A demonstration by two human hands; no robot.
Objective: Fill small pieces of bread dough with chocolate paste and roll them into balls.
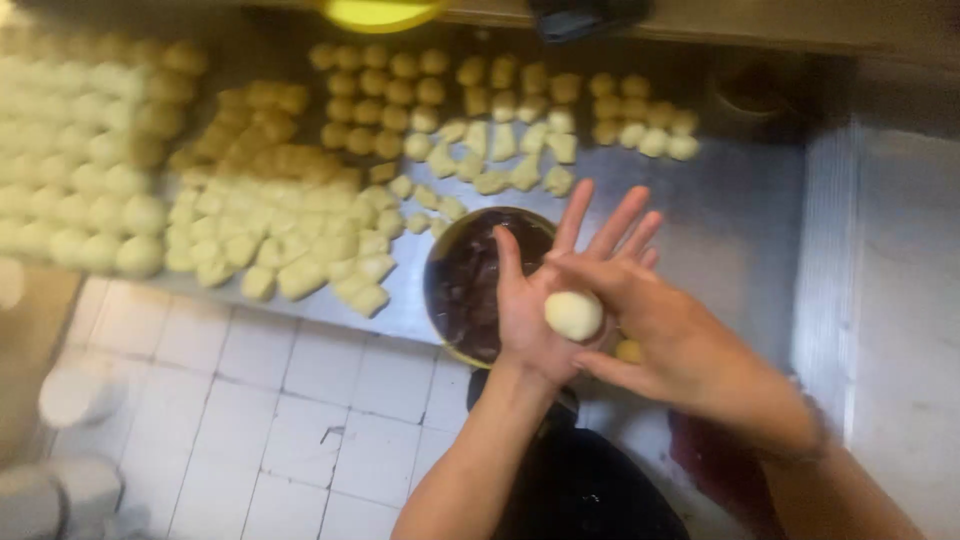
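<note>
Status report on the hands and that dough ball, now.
Left hand open, palm up, dough ball on it. Right hand cupped against the ball. Bowl of dark filling directly beneath; cut dough pieces on the table beyond.

The dough ball (573, 315) looks smooth, soft and matt, like the cut dough pieces (300, 240). The desk (740, 220) is dull brushed metal. The floor (280, 400) is pale glazed tile, one cracked.
</note>
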